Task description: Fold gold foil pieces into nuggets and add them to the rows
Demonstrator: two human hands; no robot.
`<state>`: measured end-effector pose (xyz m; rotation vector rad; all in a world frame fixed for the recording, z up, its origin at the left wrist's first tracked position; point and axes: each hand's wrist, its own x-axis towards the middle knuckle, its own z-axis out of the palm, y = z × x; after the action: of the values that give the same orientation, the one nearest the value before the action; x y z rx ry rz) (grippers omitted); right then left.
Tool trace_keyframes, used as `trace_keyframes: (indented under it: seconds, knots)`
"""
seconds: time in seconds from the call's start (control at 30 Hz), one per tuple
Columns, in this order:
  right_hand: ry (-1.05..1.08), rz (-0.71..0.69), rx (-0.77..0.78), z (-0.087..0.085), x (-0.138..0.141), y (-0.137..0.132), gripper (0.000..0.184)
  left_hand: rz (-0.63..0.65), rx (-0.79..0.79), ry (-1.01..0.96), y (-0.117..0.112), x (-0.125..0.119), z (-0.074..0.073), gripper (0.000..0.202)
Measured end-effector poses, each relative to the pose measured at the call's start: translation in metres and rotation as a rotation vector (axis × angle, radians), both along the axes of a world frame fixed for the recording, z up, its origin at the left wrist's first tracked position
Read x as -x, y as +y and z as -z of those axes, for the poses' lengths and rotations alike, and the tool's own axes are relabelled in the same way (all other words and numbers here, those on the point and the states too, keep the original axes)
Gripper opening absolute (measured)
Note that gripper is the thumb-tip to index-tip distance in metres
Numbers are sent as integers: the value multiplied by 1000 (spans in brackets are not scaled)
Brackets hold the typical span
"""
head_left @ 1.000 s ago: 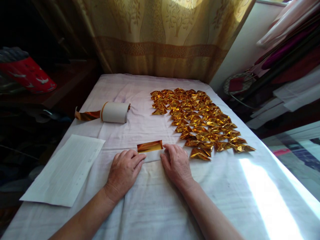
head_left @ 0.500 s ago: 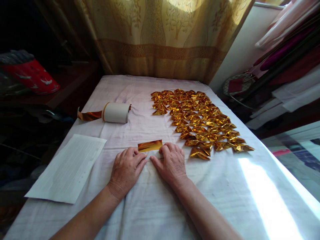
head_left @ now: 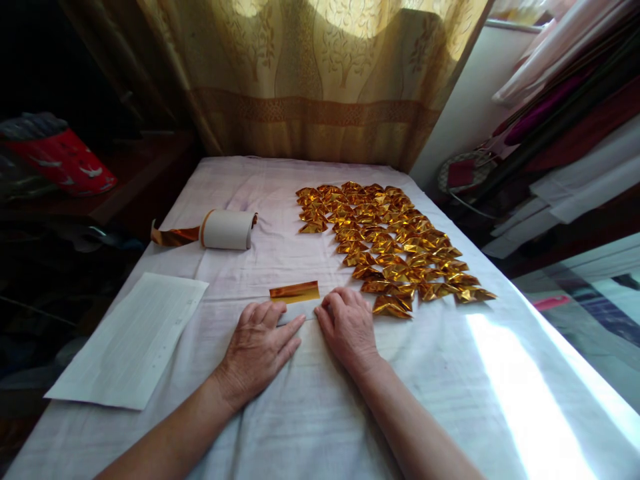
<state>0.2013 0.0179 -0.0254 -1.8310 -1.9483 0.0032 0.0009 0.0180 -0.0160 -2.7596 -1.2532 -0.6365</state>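
A small sheet of gold foil paper (head_left: 295, 292) lies in front of me, its near part folded over so that the pale back shows below a gold strip. My left hand (head_left: 257, 350) rests over the sheet's left part, index finger stretched along the near fold. At the right end my right hand (head_left: 347, 327) has its fingers curled, with thumb and fingertips closed on the paper's edge. Several rows of folded gold foil pieces (head_left: 395, 247) lie to the right; the closest one sits just beside my right hand.
A foil roll (head_left: 227, 230) with its white side out lies at the back left. A printed white sheet (head_left: 130, 340) is left of my hands. The table (head_left: 280, 187) carries a pale cloth. A red container (head_left: 65, 160) stands on a side shelf; a curtain (head_left: 310, 80) hangs behind.
My left hand has slid its thumb and index finger rightward along the fold and flattened. The right hand has drawn to the paper's right end. The whole view has shifted slightly.
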Motion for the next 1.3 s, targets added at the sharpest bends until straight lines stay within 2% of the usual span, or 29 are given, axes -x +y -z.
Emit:
trace_keyframes:
  seconds: [0.1,0.3,0.4,0.5,0.67,0.8,0.87,1.0,1.17,1.3]
  knots:
    - [-6,0,-6,1,-1,0,11,-6,17,46,2,8,0,31]
    - [0,-2,-18,2,-2,1,10,-32,3,149,-2,45,-3,34]
    - [8,-6,-24,4,-3,1,11,-27,1,155,-3,53,-5,32]
    - [44,-34,-51,8,-4,2,10,-26,31,76,2,47,-8,27]
    - [101,-63,-64,10,-3,1,30,-94,102,-82,17,26,-8,17]
    - [115,-82,-18,7,-3,0,40,-164,123,-109,23,16,-4,31]
    - [142,-91,-14,5,-4,-1,42,-172,151,-116,23,14,-4,26]
    - [186,-112,-4,3,-5,-2,41,-156,179,-165,20,14,-5,10]
    - [229,-157,-44,5,-7,0,34,-14,120,-236,22,21,2,1]
    - [287,-226,-178,1,-10,0,17,23,100,-372,21,24,2,10]
